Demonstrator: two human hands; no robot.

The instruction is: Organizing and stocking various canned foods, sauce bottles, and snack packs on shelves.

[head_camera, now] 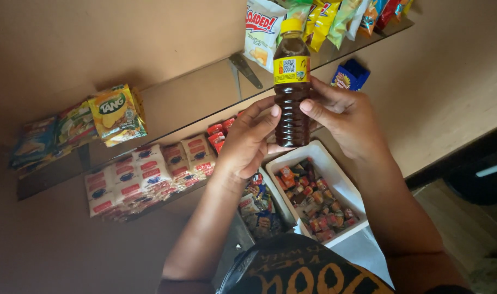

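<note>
Brown wall [68,43] behind everything, with a glass shelf [205,92] running from 9 o'clock up toward 1 o'clock. Held upright at 12 o'clock: a small plastic bottle [291,114] of dark brown liquid, yellow cap and yellow label, in front of the shelf. Left hand [248,142] wrapped around the lower body of the bottle from 8 o'clock, thumb pressed on its front. Right hand [346,117] gripping the same bottle from 3 o'clock, thumb on the ribbed middle, fingers behind near the label. Both hands closed on it, neither released. Directly below the bottle, at 6 o'clock: a white box [341,182] filled with small red and orange wrapped sweets. Just beside it at 7 o'clock, a second container of mixed wrapped sweets [259,209], partly hidden by the left forearm. At 9 o'clock on the shelf, yellow and green drink powder sachets [117,113]; lower, rows of white and red sachets [145,177]. At 1 o'clock, hanging snack packets [324,22] in white, yellow and green, and a small blue box [351,76] near the right hand. At the bottom edge, a dark cap with yellow lettering [303,269].
</note>
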